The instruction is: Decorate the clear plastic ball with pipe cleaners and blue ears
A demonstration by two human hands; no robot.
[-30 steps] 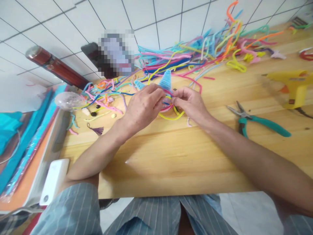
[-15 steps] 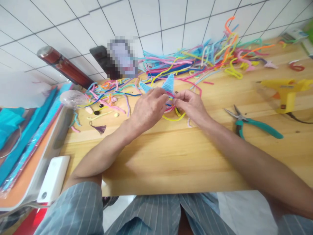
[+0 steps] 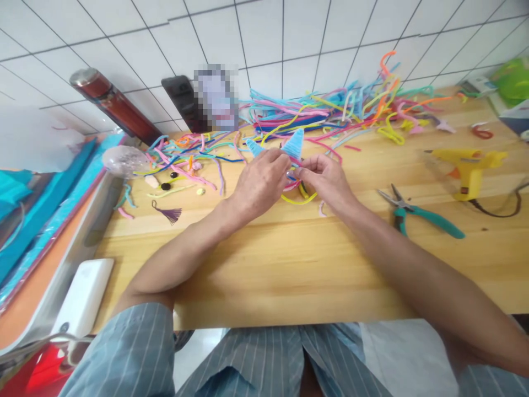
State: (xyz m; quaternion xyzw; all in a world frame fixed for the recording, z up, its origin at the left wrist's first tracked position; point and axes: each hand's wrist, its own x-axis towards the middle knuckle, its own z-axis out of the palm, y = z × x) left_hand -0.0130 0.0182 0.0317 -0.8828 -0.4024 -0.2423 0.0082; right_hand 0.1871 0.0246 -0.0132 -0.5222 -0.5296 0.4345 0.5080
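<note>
Both hands meet over the wooden table point(image 3: 264, 275) at a craft piece of bent pipe cleaners point(image 3: 294, 144), whose two light-blue pointed parts stick up beyond the fingers. My left hand point(image 3: 264, 182) is closed round its left side, hiding much of it. My right hand point(image 3: 324, 176) pinches at its right side with thumb and forefinger. Pink, blue and yellow strands show between the hands, and a yellow pipe cleaner point(image 3: 298, 202) loops below them. Which strand each fingertip grips is hard to make out.
Loose pipe cleaners point(image 3: 297, 113) are heaped along the tiled wall. Teal-handled pliers point(image 3: 433, 218) and a yellow glue gun point(image 3: 469, 165) with a cord lie right. On the left are a purple tassel point(image 3: 168, 212), a brown flask point(image 3: 118, 107), phones point(image 3: 185, 102) and a white power bank point(image 3: 85, 298).
The camera view has shifted slightly, so the table things appear displaced. Both hands stay at the pipe-cleaner piece, with hardly any change in their grip.
</note>
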